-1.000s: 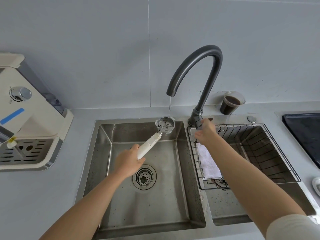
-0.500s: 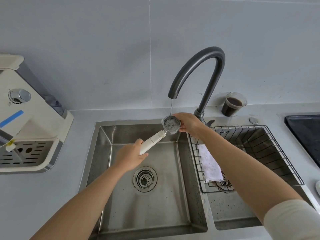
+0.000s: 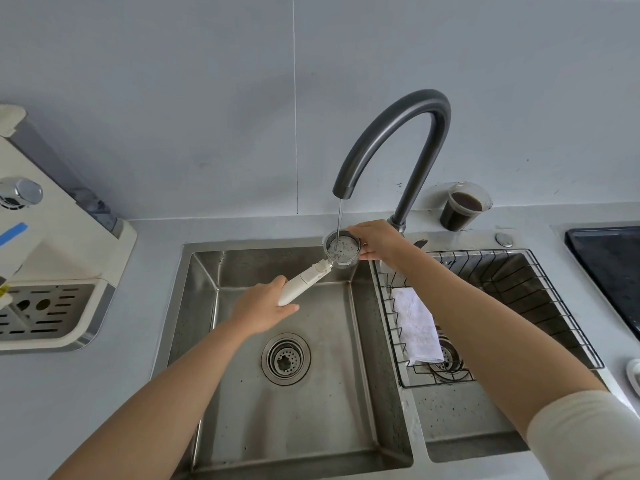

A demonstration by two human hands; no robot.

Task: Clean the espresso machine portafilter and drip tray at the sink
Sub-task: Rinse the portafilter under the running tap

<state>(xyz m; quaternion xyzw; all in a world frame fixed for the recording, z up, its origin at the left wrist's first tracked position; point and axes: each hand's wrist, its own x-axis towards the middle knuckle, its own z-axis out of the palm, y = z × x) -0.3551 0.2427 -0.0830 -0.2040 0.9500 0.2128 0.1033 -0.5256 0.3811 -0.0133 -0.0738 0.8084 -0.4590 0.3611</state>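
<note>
Two hands are holding one portafilter [image 3: 332,258] under running water.

Left hand [image 3: 265,308] is wrapping its grip closed around the end of the white handle, while the right hand [image 3: 375,239] is closing its fingers [image 3: 356,233] on the far rim of the metal basket, which is sitting directly beneath the faucet [image 3: 394,140] spout and catching a thin stream. Portafilter is hanging tilted above the back of the left sink [image 3: 277,410] basin, handle pointing down toward the drain [image 3: 286,358]. Just right, a wire rack [image 3: 519,306] is sitting in the second basin with a white cloth [image 3: 417,327] draped over its edge. On the counter [image 3: 86,393], an espresso machine [image 3: 52,271] with its drip tray [image 3: 45,310] is standing far left, and a cup of dark liquid [image 3: 462,207] is standing behind the faucet.
</note>
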